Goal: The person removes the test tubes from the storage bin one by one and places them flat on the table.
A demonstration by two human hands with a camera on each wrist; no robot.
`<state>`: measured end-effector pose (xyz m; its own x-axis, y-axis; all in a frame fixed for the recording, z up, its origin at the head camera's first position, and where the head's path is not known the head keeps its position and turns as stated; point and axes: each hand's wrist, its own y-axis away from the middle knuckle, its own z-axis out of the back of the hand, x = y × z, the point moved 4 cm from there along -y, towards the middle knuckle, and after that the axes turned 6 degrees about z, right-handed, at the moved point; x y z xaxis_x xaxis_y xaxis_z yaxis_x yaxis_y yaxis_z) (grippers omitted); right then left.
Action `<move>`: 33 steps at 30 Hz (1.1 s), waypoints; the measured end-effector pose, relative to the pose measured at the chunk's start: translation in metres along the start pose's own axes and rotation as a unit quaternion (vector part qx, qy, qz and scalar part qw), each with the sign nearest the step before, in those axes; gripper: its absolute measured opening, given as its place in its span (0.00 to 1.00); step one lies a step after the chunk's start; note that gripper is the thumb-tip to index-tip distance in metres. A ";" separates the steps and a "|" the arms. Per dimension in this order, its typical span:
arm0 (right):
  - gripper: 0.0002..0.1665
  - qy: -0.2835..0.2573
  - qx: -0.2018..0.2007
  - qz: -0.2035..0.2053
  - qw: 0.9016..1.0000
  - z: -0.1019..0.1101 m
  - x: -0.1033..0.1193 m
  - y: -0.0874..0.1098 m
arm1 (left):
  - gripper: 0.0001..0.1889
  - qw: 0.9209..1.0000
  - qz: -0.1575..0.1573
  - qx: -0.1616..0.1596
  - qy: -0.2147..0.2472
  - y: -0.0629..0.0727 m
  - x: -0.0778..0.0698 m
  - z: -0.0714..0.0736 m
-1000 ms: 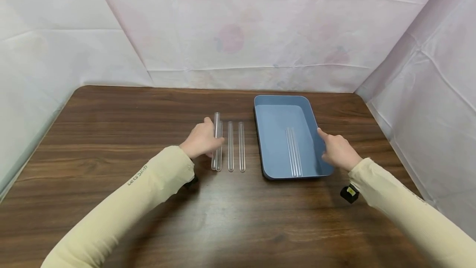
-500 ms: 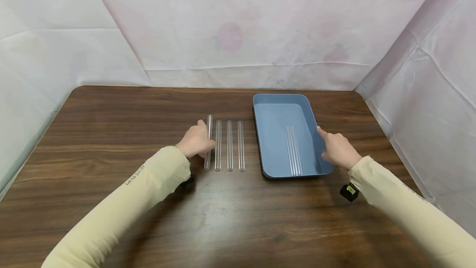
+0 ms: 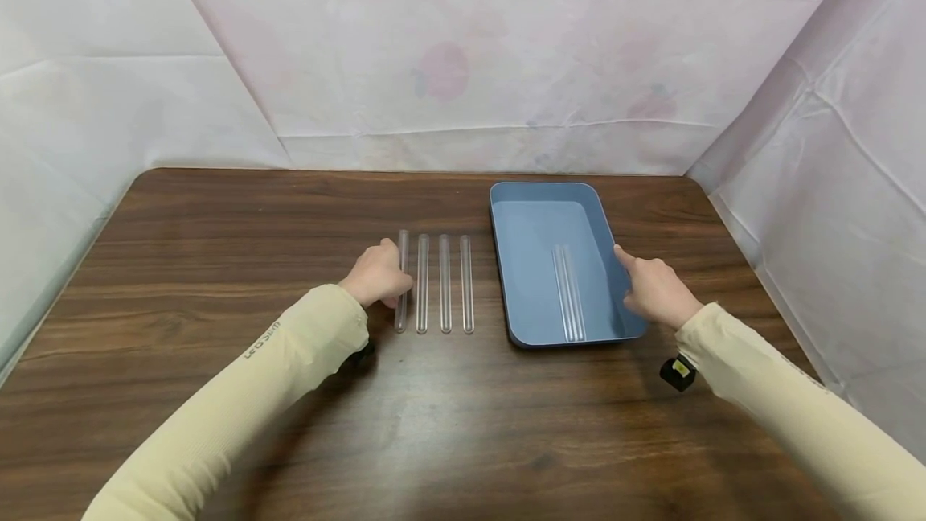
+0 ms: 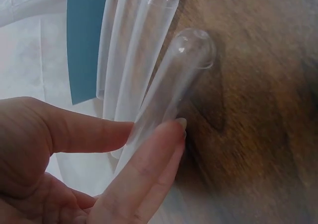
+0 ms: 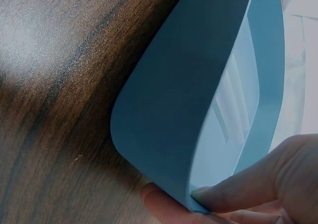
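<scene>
My left hand (image 3: 376, 273) pinches a clear test tube (image 3: 401, 316) between thumb and fingers, at the left end of a row. Its rounded end (image 4: 196, 47) points toward the front of the table, low over the wood. To its right, three more clear test tubes (image 3: 444, 288) lie parallel with small gaps. My right hand (image 3: 657, 293) grips the right wall of a blue rectangular tray (image 3: 538, 227); the right wrist view has the thumb (image 5: 223, 194) inside the rim and fingers outside. Inside the tray, clear test tubes (image 3: 569, 293) lie side by side near the front.
All of this stands on a dark wood-grain table (image 3: 448, 441). A pale cloth with a faint fruit print (image 3: 441, 71) hangs behind the table's back edge, and more cloth (image 3: 861, 183) hangs at the right. Both forearms wear cream sleeves (image 3: 239, 392).
My left hand has moved left with its test tube, from beside the neighbouring tube to a spaced spot, and the tube has lowered. The right hand stays on the tray.
</scene>
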<state>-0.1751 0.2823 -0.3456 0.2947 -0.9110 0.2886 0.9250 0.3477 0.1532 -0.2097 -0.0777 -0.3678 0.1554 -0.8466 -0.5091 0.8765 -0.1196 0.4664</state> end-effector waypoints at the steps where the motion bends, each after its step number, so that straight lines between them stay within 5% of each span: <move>1: 0.43 0.000 -0.001 0.000 1.000 0.000 0.000 0.000 | 0.38 1.000 0.000 0.000 -0.001 0.000 0.000 0.000; 21: 0.44 -0.002 0.002 -0.005 1.000 0.000 0.000 0.000 | 0.40 1.000 0.017 0.009 -0.016 -0.002 0.001 -0.001; 33: 0.44 0.003 0.000 -0.001 1.000 0.000 0.000 0.000 | 0.32 1.000 0.015 -0.004 -0.023 0.002 -0.001 0.007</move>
<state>-0.1746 0.2821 -0.3454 0.2949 -0.9128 0.2824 0.9253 0.3465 0.1539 -0.2109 -0.0809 -0.3616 0.1607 -0.8729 -0.4607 0.8752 -0.0897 0.4753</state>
